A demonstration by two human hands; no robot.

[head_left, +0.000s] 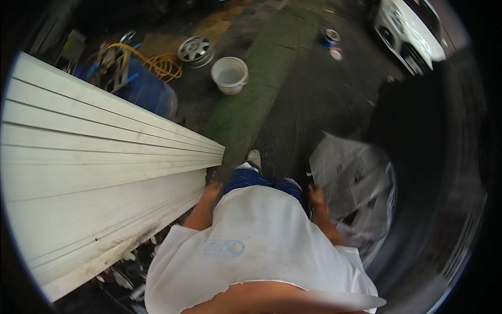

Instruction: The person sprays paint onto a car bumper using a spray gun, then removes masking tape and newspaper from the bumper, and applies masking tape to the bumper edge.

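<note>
My left hand [212,190] hangs beside my blue shorts [246,178], next to the lower end of a tall white ribbed panel [110,141]. Its fingers are too small and dim to read, and nothing shows clearly in it. On the other side, my right hand [316,195] hangs low by my hip. Close beyond it is a crumpled grey-white sheet [350,172]. Whether my right hand touches that sheet, I cannot tell, and its fingers are blurred. One pale shoe [254,158] shows below the shorts.
Ahead on a green floor strip [272,68] stands a white bucket [229,76]. Left of it are a wheel rim [195,51], a yellow hose [162,65] and a blue barrel [149,91]. A small can [332,36] and a white car [410,31] are farther right.
</note>
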